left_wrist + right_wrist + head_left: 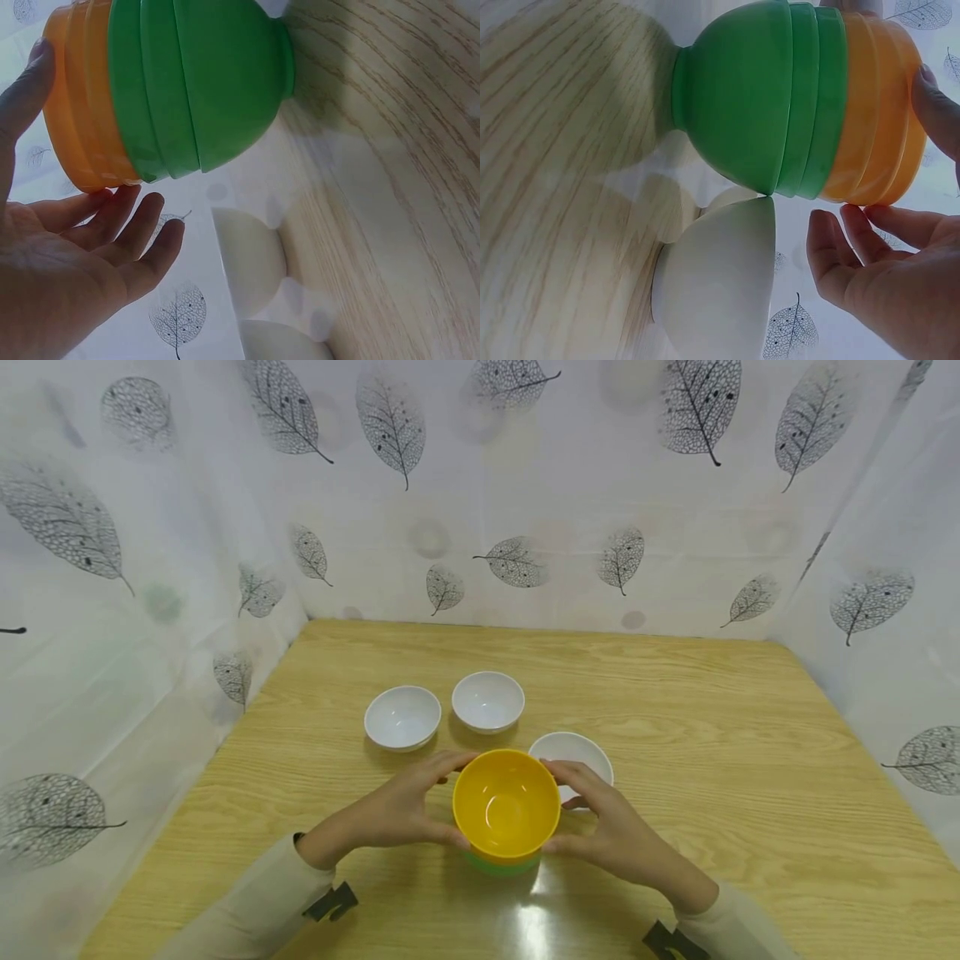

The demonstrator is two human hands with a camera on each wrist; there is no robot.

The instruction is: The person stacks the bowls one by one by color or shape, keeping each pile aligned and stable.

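Observation:
Both hands hold the yellow-orange bowls [507, 802], nested one in another at the top of a stack. Below them sit several nested green bowls [217, 82], their foot right at the wooden tabletop. My left hand [401, 806] grips the orange bowls from the left, thumb near the front and fingertips at the far side. From the right, my right hand [603, 818] grips them the same way. Just behind the stack, partly hidden by it and the right fingers, is a white bowl [573, 747]; in the right wrist view its rim meets the green bowls' outline.
Two more white bowls stand farther back on the wooden table [675, 710]: one at the left [402, 718], another near the middle [488, 702]. A white leaf-print curtain [555, 502] encloses the table at the back and both sides.

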